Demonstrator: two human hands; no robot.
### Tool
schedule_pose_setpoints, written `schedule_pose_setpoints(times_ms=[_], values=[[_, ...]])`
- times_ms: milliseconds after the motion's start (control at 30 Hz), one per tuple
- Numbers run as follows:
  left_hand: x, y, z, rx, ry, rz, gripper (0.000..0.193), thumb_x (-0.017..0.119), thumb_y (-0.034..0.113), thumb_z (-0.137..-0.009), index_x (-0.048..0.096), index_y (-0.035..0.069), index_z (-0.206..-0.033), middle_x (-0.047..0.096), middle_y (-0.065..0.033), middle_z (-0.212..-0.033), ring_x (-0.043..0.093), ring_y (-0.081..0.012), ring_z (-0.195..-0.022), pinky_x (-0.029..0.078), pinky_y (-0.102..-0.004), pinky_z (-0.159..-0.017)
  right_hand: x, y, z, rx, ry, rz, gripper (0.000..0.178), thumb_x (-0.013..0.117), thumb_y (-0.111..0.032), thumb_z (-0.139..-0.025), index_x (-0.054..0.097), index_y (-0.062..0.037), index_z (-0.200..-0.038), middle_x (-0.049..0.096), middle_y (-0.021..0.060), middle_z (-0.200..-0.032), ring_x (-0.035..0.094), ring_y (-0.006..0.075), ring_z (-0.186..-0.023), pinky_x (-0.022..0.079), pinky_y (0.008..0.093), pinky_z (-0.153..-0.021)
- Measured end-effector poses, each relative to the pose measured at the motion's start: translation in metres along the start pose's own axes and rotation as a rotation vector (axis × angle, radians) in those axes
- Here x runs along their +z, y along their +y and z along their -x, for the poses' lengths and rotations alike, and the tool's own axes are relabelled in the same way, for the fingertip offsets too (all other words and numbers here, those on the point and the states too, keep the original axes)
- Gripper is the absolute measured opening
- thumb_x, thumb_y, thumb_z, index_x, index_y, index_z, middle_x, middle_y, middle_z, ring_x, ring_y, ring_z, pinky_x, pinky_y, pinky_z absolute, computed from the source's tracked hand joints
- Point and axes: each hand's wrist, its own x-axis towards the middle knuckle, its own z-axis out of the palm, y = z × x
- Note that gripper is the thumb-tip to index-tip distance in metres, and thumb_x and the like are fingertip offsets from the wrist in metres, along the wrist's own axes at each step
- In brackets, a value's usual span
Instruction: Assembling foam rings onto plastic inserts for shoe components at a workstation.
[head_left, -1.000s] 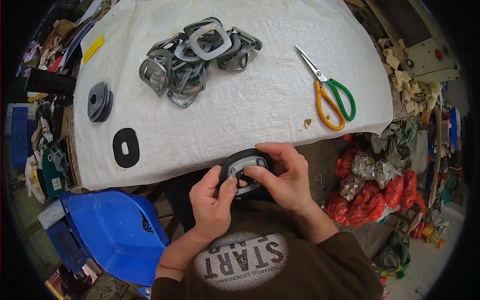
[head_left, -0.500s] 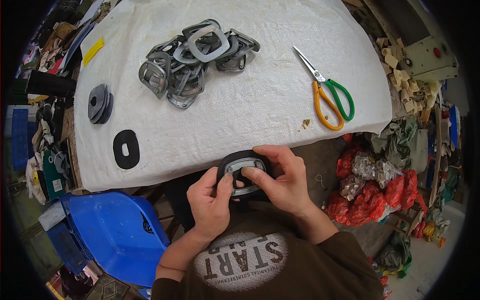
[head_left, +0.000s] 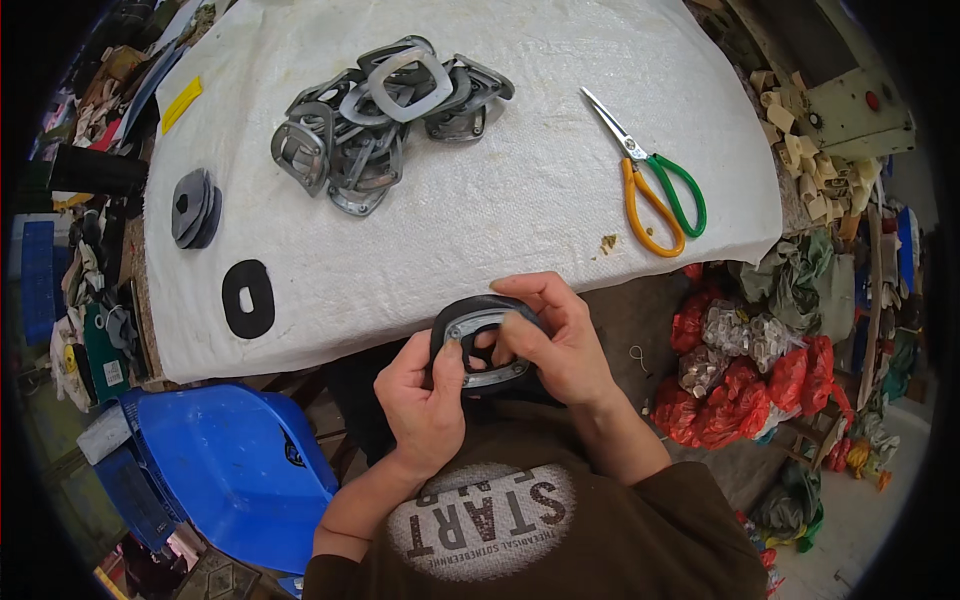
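Observation:
Between my two hands, just off the table's near edge, is a rounded metal frame with a black pad around its rim. My left hand grips its left side, thumb lying on the metal. On the other side, my right hand holds the frame, its index finger along the far edge and its thumb bent over the inner opening. The fingers behind the frame are partly hidden. Farther off lies a heap of similar grey metal frames. A flat black oval pad with a slot rests on the table's left.
White woven sheeting covers the table. Scissors with orange and green handles lie at the right. Grey pads are stacked at the left, near a yellow strip. A blue tub stands lower left; red bags lie lower right.
My right thumb has shifted and bent inward over the frame's opening. The frame has tilted slightly in my hands. My left hand keeps its hold.

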Motion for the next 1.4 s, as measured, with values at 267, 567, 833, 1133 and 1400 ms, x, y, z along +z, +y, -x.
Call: schedule_pose_setpoints(times_ms=[267,567,833,1133,1400], values=[[-0.003,-0.003,-0.002,0.025,0.047,-0.081,0.016,0.049,0.007,-0.089,0.06,-0.005,-0.088,0.06,-0.0033,-0.069,0.051,-0.0037,-0.061,0.041,-0.0185,-0.054,-0.003,-0.007,0.0,-0.653,0.087,0.825,0.022,0.069,-0.008,-0.073,0.06,-0.0057,-0.093,0.053,0.0131,-0.105,0.05,0.022,-0.085,0.043,0.0301,-0.071],[-0.002,-0.012,-0.002,0.18,0.031,-0.226,0.009,0.053,0.002,-0.083,0.059,-0.004,-0.081,0.058,-0.0057,-0.063,0.053,-0.0073,-0.056,0.041,-0.0218,-0.051,0.003,-0.013,-0.003,-0.712,0.041,1.063,0.029,0.07,0.001,-0.061,0.059,-0.0072,-0.087,0.052,0.0134,-0.109,0.046,0.0304,-0.097,0.04,0.0379,-0.08],[-0.004,-0.009,-0.002,0.202,-0.018,-0.296,0.007,0.054,0.001,-0.082,0.06,-0.004,-0.082,0.058,-0.0071,-0.064,0.054,-0.0099,-0.055,0.042,-0.023,-0.051,0.005,-0.016,-0.004,-0.704,-0.021,1.099,0.026,0.067,0.003,-0.058,0.058,-0.0063,-0.08,0.051,0.0126,-0.108,0.045,0.031,-0.098,0.039,0.0387,-0.08],[-0.002,-0.009,-0.001,0.174,-0.022,-0.287,0.007,0.055,0.002,-0.081,0.06,-0.003,-0.082,0.058,-0.0077,-0.064,0.055,-0.0103,-0.056,0.043,-0.023,-0.052,0.002,-0.013,-0.004,-0.721,-0.052,1.122,0.017,0.063,0.0,-0.06,0.056,-0.007,-0.073,0.049,0.0096,-0.105,0.043,0.0292,-0.097,0.032,0.0381,-0.079],[-0.008,-0.007,-0.01,0.151,0.168,-0.186,0.014,0.05,0.004,-0.086,0.06,-0.004,-0.08,0.059,-0.0039,-0.065,0.051,-0.006,-0.058,0.041,-0.0216,-0.053,0.002,-0.014,0.006,-0.702,-0.076,1.112,0.023,0.065,0.003,-0.058,0.05,-0.0068,-0.074,0.049,0.0123,-0.099,0.044,0.0293,-0.094,0.035,0.0371,-0.081]])
